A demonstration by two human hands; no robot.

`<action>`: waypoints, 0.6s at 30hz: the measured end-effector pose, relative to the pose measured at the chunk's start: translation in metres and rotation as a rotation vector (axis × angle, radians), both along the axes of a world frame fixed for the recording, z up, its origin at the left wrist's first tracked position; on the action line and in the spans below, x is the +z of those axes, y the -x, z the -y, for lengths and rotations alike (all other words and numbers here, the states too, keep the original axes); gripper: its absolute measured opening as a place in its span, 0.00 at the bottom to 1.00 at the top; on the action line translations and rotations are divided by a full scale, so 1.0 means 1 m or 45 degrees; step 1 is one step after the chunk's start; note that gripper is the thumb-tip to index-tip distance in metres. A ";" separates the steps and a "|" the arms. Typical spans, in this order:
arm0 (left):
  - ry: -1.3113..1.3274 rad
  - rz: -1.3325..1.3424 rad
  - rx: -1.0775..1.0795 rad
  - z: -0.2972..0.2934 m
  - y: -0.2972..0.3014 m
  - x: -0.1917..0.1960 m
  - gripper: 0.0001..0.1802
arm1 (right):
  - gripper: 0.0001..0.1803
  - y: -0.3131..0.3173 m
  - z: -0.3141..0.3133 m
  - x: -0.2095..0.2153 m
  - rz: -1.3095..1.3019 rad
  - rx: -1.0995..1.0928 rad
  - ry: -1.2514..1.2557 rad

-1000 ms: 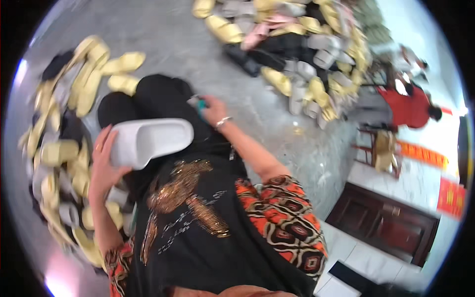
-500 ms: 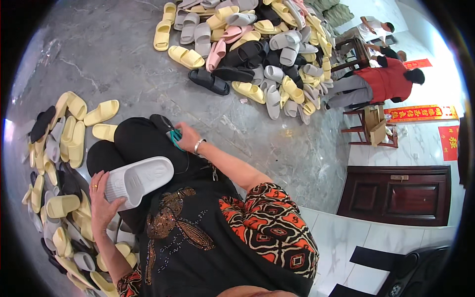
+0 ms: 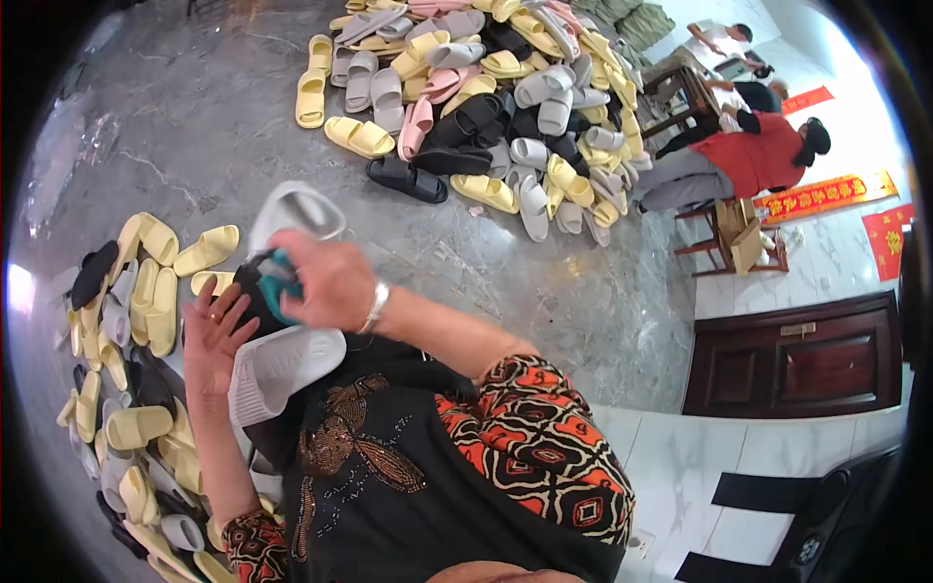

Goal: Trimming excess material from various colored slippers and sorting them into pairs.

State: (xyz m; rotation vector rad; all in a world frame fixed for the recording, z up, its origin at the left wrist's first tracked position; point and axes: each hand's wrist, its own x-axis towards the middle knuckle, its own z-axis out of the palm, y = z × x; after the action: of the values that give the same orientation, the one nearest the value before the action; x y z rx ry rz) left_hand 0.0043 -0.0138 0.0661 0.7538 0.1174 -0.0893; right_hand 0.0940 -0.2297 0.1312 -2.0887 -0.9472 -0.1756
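My left hand (image 3: pixel 216 340) is open, fingers spread, just left of a light grey slipper (image 3: pixel 260 381) lying across my lap. Whether the palm touches the slipper's edge, I cannot tell. My right hand (image 3: pixel 335 284), smeared by motion, is closed round teal-handled scissors (image 3: pixel 280 284) above my black-trousered knees; their blades do not show clearly. Just beyond its fingers is a second pale grey slipper (image 3: pixel 296 212), also blurred. The right hand partly covers it, so whether that hand touches it is unclear.
A large heap of yellow, grey, pink and black slippers (image 3: pixel 476 107) lies ahead on the grey floor (image 3: pixel 233 117). Another slipper pile (image 3: pixel 146 428) is at my left. People in red (image 3: pixel 753 155) and white stand at a table far right, near a wooden stool (image 3: pixel 719 238) and dark door (image 3: pixel 792 355).
My right hand has come back toward my lap with the scissors. My left hand has let go of the grey slipper and spread its fingers. The second pale slipper has come into view beyond my knees.
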 end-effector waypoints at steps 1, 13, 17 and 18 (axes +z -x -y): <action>0.184 0.070 -0.072 0.000 -0.006 -0.001 0.31 | 0.27 0.008 -0.010 0.004 0.093 0.125 -0.013; -0.406 -0.151 0.024 -0.014 0.016 -0.003 0.33 | 0.18 0.061 -0.046 -0.038 0.383 0.609 -0.048; -0.465 -0.123 0.102 -0.019 0.031 0.019 0.34 | 0.27 0.029 -0.019 -0.026 0.418 0.035 -0.237; -0.510 -0.116 0.159 -0.020 0.037 0.024 0.34 | 0.29 0.013 -0.007 -0.019 0.411 -0.155 -0.266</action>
State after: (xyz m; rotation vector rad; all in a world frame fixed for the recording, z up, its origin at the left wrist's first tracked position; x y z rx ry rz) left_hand -0.0328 0.0065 0.0904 1.1404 0.2741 0.0209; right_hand 0.0808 -0.2232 0.1118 -1.9564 -0.9427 -0.6629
